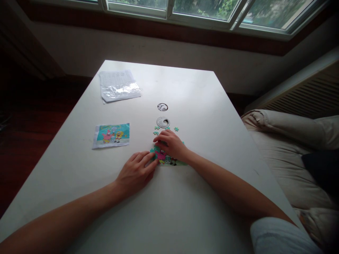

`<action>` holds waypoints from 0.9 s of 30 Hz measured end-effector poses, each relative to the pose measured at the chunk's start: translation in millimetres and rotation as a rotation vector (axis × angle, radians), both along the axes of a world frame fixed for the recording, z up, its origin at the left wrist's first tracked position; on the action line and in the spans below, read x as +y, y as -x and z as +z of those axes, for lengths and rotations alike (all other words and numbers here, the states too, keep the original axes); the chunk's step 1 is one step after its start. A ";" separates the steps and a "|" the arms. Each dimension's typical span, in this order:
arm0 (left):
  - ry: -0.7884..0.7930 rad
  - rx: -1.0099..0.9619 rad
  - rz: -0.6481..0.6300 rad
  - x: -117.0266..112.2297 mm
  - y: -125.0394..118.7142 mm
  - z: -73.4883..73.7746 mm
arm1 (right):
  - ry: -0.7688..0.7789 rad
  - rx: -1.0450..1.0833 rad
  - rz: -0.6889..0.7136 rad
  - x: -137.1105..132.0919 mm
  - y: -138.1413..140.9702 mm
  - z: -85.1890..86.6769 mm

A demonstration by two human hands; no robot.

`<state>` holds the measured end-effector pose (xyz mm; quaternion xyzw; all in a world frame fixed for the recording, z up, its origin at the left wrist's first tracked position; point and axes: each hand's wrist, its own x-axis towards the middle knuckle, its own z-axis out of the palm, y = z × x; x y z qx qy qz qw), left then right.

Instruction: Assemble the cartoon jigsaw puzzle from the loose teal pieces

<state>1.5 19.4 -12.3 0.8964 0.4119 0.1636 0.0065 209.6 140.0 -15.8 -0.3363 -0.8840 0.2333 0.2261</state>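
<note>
A: Where do we locate the jigsaw puzzle (167, 160)?

B: We locate it near the middle of the white surface (79, 169), between our two hands. Its visible section shows a pink figure, with green at the left.

A: What is the state of our left hand (136, 170)?

B: We see it released, palm down, with the fingertips at the puzzle's left edge.

A: And our right hand (171, 144)?

B: We see it curved over the upper part of the puzzle, fingers bent. We cannot tell whether it grasps a piece; the hand itself covers that area.

A: Which parts do we find around it?

B: Just beyond the right hand, we find loose pieces (176, 129), lying near a round grey fitting (160, 122). To the left, we note a cartoon picture sheet (113, 135); farther back, a clear plastic sleeve (120, 88) with paper.
</note>
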 end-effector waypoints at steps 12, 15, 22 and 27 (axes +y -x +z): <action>0.015 -0.010 -0.010 1.2 0.8 0.4 | -0.021 0.033 0.338 2.0 -21.5 11.9; 0.014 -0.014 -0.008 1.0 0.7 -0.1 | -0.105 0.027 0.371 1.0 -19.5 9.4; 0.026 -0.018 -0.003 0.8 0.4 0.8 | -0.229 -0.039 0.362 -3.9 -17.4 8.9; 0.028 -0.021 -0.002 0.9 0.3 1.2 | -0.223 -0.050 0.347 -7.4 -17.5 10.4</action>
